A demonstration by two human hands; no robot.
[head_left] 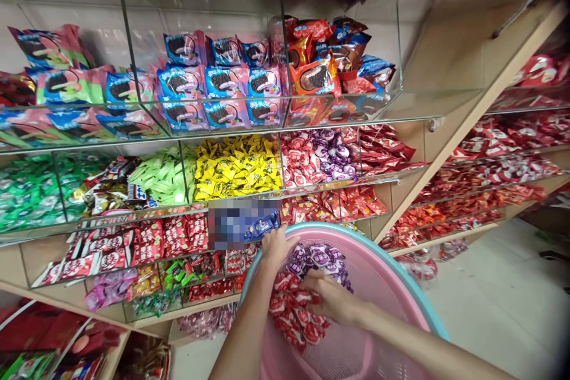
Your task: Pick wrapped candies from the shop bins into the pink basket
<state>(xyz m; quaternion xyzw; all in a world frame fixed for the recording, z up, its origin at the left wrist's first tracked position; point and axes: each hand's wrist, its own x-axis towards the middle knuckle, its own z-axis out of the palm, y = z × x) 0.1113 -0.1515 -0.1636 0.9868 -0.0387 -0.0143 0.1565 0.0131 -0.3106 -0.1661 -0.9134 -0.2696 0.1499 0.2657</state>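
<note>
A pink mesh basket (392, 291) with a light-blue outer rim (423, 294) is tilted toward the shelves. My left hand (275, 247) is closed over its far left rim. Inside, red-and-white wrapped candies (300, 323) lie in a heap beside purple-and-white wrapped candies (327, 258). My right hand (327, 294) reaches into the basket, fingers curled at the red candies where the two kinds meet. What lies under those fingers is partly hidden.
Glass-fronted shelves stand ahead, with yellow candies (238, 169), pale green packets (162, 175), red and purple candies (318, 157) and cookie packs (225, 83). A slanting wooden panel (463, 124) divides them from more red candy shelves. Pale floor tiles (494, 285) show at right.
</note>
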